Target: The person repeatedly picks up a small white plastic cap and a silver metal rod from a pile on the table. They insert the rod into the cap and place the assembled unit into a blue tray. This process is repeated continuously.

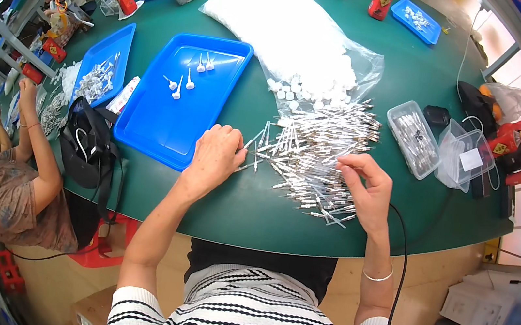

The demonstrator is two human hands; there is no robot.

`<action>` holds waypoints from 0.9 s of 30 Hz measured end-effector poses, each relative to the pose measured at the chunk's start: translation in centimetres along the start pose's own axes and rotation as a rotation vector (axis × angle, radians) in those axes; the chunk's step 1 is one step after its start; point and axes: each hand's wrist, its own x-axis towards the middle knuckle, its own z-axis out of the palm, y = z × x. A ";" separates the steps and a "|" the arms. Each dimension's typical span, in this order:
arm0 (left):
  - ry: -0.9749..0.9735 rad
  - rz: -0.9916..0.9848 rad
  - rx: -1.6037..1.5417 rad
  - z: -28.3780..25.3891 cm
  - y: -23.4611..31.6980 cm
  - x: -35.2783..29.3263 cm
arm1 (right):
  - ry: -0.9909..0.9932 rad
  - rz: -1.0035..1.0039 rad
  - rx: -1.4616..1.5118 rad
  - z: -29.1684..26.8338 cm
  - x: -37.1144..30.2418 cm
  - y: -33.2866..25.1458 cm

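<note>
A heap of thin white-and-metal sticks (321, 151) lies spread on the green table in front of me. My left hand (214, 155) is closed at the heap's left side, beside the near right corner of a blue tray (177, 122). Thin sticks show right at its fingertips, but I cannot make out which one it grips. Over the heap's right side, my right hand (370, 189) has thumb and forefinger pinched together; what is between them is too small to tell. Several white-capped pieces (178, 89) with thin stems rest in the tray.
Behind the heap lies a big clear bag of white caps (284, 31), spilling at its mouth. A clear box of sticks (413, 140) stands right. At left are a black bag (87, 140), another blue tray (98, 69) and a seated co-worker (33, 192). A black cable (400, 273) hangs by my right arm.
</note>
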 end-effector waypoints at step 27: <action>0.035 -0.058 -0.137 4.3 3.2 11.6 | 0.257 0.110 0.735 1.4 6.0 2.4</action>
